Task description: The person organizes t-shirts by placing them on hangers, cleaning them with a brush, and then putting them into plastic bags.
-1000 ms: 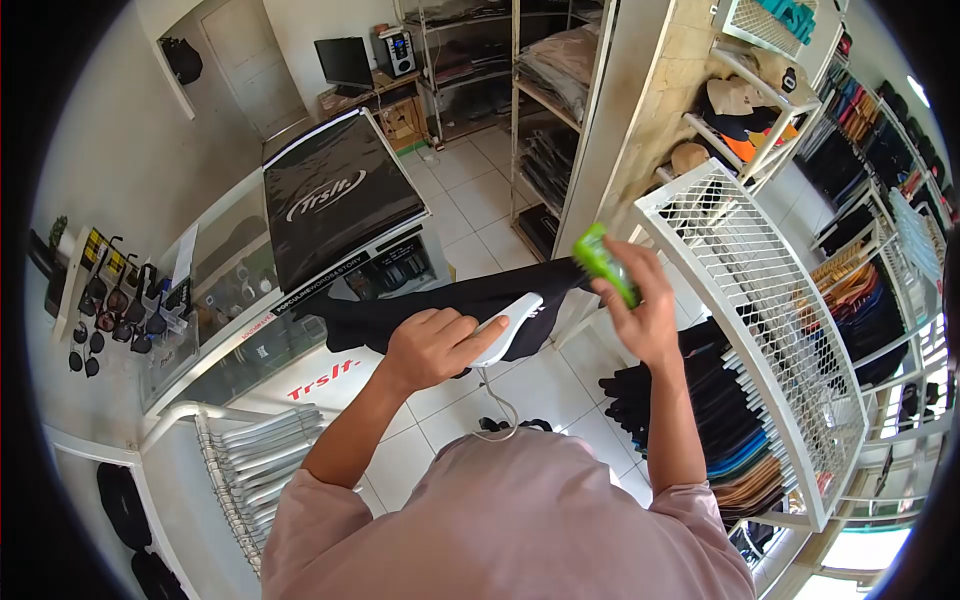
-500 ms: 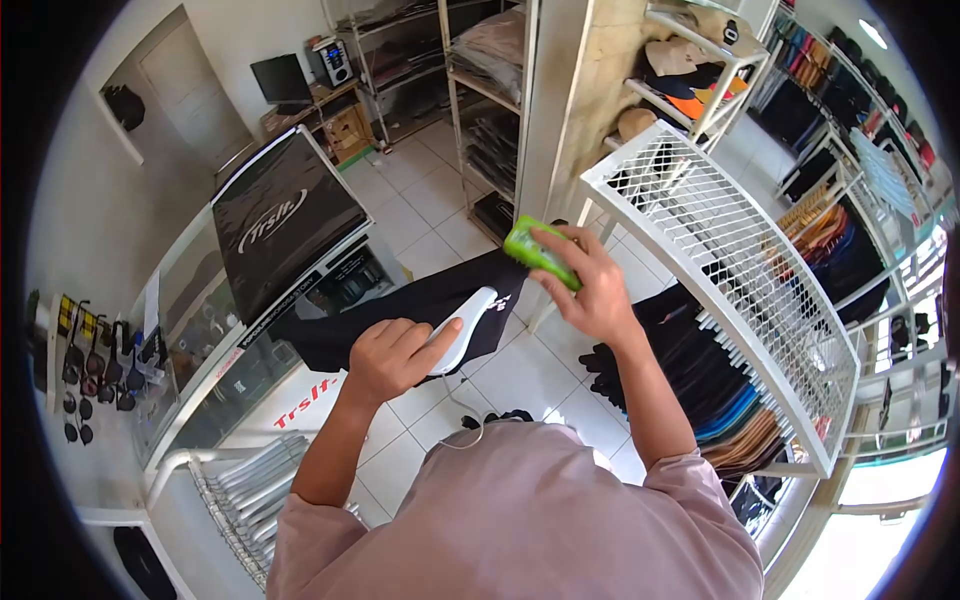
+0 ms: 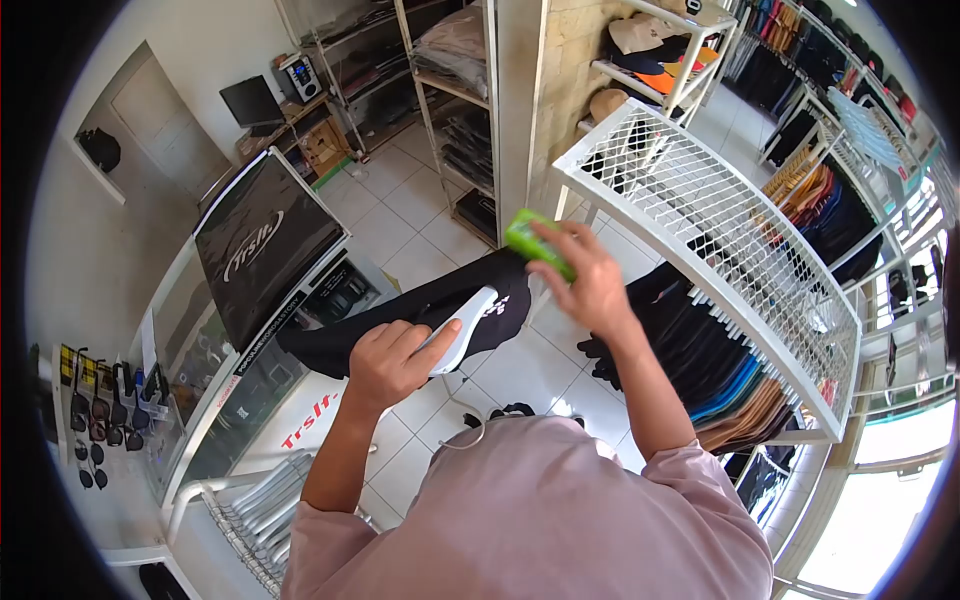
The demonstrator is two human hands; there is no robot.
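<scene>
My left hand (image 3: 392,360) is closed around a white plastic hanger (image 3: 468,328), whose free arm points up and to the right. A thin pale hook or cord (image 3: 482,432) curves from it towards my shirt. Black cloth, a garment (image 3: 350,332) with small white print near its right end, hangs around the hanger. In my right hand (image 3: 592,285) is a bright green oblong tool (image 3: 530,235), gripped between thumb and fingers. It overlaps the garment's upper right edge, and motion blurs it.
On the left stands a glass display counter (image 3: 275,385) with a black covered top (image 3: 265,225). A white mesh-topped rack (image 3: 700,205) of hanging clothes (image 3: 690,350) stands close on my right. Sunglasses (image 3: 100,415) hang at far left. Shelves (image 3: 450,75) rise behind.
The head view has shifted slightly. The garment's right end has swung and rounded out. My right hand keeps the green tool near the same edge, now more blurred; my left hand keeps its hold.
</scene>
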